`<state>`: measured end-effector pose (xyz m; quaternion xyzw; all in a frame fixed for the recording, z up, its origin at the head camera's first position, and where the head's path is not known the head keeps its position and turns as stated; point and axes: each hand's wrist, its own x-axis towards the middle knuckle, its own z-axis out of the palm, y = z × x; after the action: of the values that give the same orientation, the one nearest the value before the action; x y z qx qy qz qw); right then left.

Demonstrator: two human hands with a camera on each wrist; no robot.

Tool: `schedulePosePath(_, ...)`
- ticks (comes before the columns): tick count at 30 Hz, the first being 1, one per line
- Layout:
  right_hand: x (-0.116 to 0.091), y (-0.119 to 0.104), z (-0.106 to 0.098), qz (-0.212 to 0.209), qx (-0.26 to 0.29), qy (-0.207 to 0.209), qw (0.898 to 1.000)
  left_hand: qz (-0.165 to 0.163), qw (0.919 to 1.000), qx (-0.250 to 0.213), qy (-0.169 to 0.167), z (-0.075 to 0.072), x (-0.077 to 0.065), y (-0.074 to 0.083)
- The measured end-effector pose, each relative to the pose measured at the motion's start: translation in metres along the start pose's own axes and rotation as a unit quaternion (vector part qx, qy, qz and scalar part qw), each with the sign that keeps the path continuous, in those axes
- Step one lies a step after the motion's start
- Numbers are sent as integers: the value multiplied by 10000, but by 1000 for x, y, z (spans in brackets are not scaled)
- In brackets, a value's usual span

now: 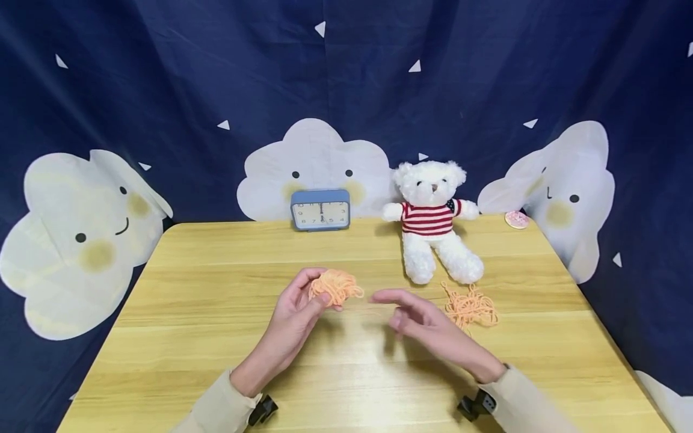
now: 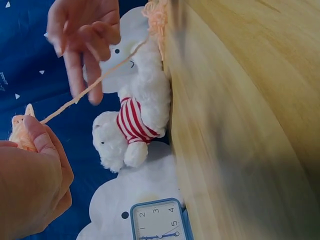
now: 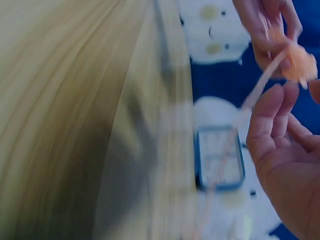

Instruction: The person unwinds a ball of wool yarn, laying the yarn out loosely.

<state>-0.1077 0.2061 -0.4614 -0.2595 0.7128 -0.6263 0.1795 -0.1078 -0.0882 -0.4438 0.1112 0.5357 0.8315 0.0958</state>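
Note:
My left hand [image 1: 292, 322] grips a small bundle of peach-orange yarn [image 1: 338, 285] above the middle of the table, thumb on the near side. Loops stick out at the bundle's right end. From it a single yarn strand [image 2: 112, 71] stretches toward a loose yarn heap [image 1: 473, 310] on the table at right. My right hand [image 1: 419, 316] hovers between bundle and heap, fingers loosely bent and spread, pinching nothing. In the left wrist view the strand crosses in front of its fingers. The right wrist view shows the right fingertips [image 3: 272, 95] close to the bundle.
A white teddy bear [image 1: 428, 216] in a red-striped sweater sits behind the heap. A blue clock [image 1: 321, 210] stands at the table's back edge. Near the back right corner lies a pink round piece [image 1: 517, 220]. A dark blue cloud-patterned curtain [image 1: 189, 72] hangs behind the wooden table [image 1: 216, 288].

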Motion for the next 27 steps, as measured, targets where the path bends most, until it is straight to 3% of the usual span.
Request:
schedulePosePath(5,15,-6,17,254,497,-435,9975,57,10000,54,14,2,1,-4)
schedulePosePath(12,0,-17,9,-113,-135,-41,9998,22,10000,-13,58,1,3,-8)
schedulePosePath(19,-22,-31,-24,-469,-47,1305,9903,-159,9997,18,182,-4,0,-7)
schedulePosePath(27,-43,-27,-59,-496,719,2866,9541,-183,9990,-28,411,-8,-6,-6)
